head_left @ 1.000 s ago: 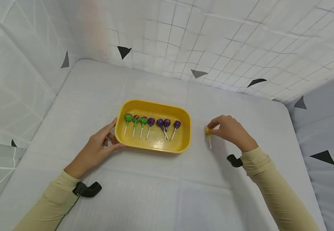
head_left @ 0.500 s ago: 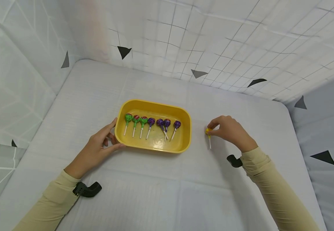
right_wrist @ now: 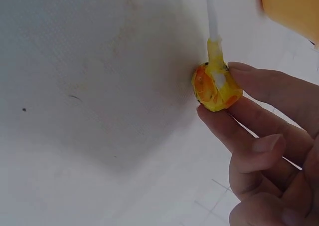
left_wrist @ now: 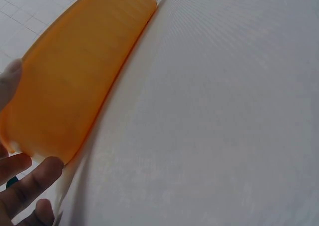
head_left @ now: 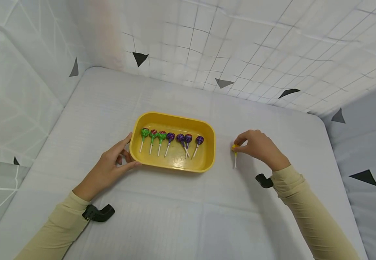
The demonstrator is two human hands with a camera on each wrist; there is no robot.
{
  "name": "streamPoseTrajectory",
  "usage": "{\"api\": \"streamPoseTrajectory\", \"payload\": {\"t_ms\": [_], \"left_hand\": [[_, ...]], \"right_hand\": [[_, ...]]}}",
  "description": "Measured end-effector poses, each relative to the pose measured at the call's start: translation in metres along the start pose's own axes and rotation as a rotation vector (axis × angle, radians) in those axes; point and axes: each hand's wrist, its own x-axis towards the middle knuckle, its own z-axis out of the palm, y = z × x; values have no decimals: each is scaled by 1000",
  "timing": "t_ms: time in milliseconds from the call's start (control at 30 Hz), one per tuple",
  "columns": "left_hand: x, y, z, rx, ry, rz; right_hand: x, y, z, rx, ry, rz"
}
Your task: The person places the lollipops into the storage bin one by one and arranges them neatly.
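Observation:
A yellow plastic tray (head_left: 191, 166) rests on the table with a row of lollipops in it. Three green-wrapped lollipops (head_left: 144, 132) lie on the left, several purple ones (head_left: 199, 140) on the right, all sticks toward me. My left hand (head_left: 105, 168) grips the tray's left end, thumb at the near corner and fingers at the end wall. To the right of the tray, my right hand (head_left: 261, 148) pinches a yellow-wrapped lollipop (right_wrist: 218, 89) by its candy head between thumb and fingers. Its white stick (head_left: 235, 160) points toward me, close over the table.
The tabletop (head_left: 162, 224) is covered in white cloth. Pale cloth walls with grid lines and dark triangles (head_left: 140, 59) enclose it at the back and sides. A black camera mount (head_left: 98, 213) sits on my left wrist, another (head_left: 264, 180) on the right.
The yellow lollipop's stick has swung slightly to the left, now nearly straight toward me. Both hands and the tray have stayed in place.

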Motion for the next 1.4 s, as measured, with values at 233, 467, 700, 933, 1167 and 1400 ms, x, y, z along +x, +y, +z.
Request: {"api": "streamPoseTrajectory", "payload": {"t_ms": [233,467,700,933,1167,1400], "left_hand": [[1,0,0,9,5,7],[1,0,0,6,-1,-3],[1,1,0,5,-4,-7],[1,1,0,6,-5,-6],[1,0,-1,9,-6,9],[0,0,-2,8,-5,9]], "right_hand": [[-3,-4,-8,-15,23,-13],[-5,-11,-18,-25,26,-16],[-5,-20,-28,-7,17,-25],[-4,-29,-35,-7,10,-43],[-6,-40,-41,-8,12,-63],[-5,-52,-46,-23,12,-79]]}}
